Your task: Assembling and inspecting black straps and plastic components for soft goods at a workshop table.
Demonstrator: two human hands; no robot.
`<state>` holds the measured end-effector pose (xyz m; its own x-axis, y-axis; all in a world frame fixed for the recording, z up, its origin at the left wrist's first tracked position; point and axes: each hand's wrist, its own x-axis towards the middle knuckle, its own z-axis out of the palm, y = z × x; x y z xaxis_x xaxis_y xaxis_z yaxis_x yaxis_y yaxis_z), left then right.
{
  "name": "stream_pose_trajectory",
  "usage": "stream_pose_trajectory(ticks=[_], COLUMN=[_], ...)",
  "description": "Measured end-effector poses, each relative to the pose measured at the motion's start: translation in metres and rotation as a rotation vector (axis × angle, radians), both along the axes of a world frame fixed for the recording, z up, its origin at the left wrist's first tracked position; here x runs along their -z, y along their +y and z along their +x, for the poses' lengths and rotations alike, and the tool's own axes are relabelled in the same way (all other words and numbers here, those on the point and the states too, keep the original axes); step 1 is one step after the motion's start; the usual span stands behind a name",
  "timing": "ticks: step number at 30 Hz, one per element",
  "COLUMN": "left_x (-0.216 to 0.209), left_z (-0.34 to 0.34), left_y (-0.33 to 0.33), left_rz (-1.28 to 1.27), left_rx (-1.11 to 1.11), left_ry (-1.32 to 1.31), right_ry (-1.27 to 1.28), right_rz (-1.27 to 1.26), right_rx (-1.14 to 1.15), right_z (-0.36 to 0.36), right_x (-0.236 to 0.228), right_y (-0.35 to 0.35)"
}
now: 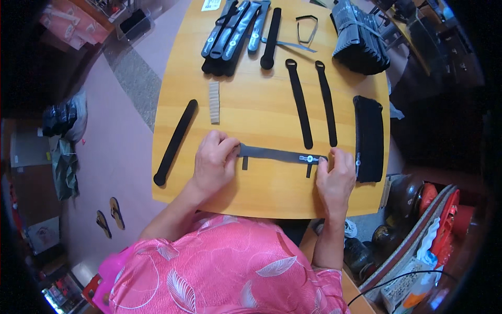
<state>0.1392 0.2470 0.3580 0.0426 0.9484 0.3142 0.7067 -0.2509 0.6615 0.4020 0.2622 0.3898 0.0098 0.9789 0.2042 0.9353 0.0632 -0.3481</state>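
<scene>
A dark grey fabric strap [272,153] with a small printed label near its right end is stretched level between my hands, near the table's front edge. My left hand [215,162] pinches its left end. The fingers of my right hand [336,178] are closed on the right end. Just below the strap, a short dark strip [244,163] shows near its left end and another dark strip [309,170] near its right; whether they are attached I cannot tell. Beyond my right hand lie two black straps with looped ends, one strap [299,104] and a second strap [327,104].
On the wooden table [251,196], a black strap [176,142] lies left, beside a corrugated cardboard strip [214,102]. Grey strap bundles [232,34], a single black strap [270,39] and a banded stack [360,39] sit farther back. A black folded stack [369,138] lies right.
</scene>
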Motion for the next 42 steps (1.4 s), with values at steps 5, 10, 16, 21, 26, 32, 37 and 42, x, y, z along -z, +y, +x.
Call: stream_pose_trajectory(ticks=[5, 10, 16, 21, 26, 32, 37, 42], left_x=[-0.015, -0.025, -0.029, -0.046, -0.034, -0.036, -0.038, -0.029], left_z=[0.000, -0.009, -0.017, -0.004, -0.011, -0.013, -0.009, -0.017], left_y=[-0.006, -0.016, -0.022, -0.023, -0.021, -0.035, -0.045, -0.044], left_rz=[-0.072, -0.047, -0.170, -0.638, -0.782, -0.757, -0.662, -0.686], left_rx=[-0.040, -0.048, 0.049, 0.028, 0.175, 0.139, 0.068, 0.134], left_ry=[-0.220, -0.286, -0.381, -1.083, -1.703, -1.214, -1.148, -1.030], right_ry=[0.071, -0.046, 0.193, 0.085, 0.028, 0.169, 0.610, 1.090], right_rz=[0.124, -0.081, -0.129, 0.146, 0.171, 0.200, -0.368, -0.596], right_rx=[-0.196, -0.176, -0.120, -0.346, -0.536, -0.457, -0.218, -0.015], right_z=[-0.027, -0.046, -0.035, -0.031, -0.026, -0.009, 0.009, 0.029], right_x=[-0.005, 0.001, -0.012, -0.062, -0.048, -0.031, -0.032, -0.025], right_y=[0.029, 0.056, 0.061, 0.001, -0.048, -0.057, -0.062, -0.057])
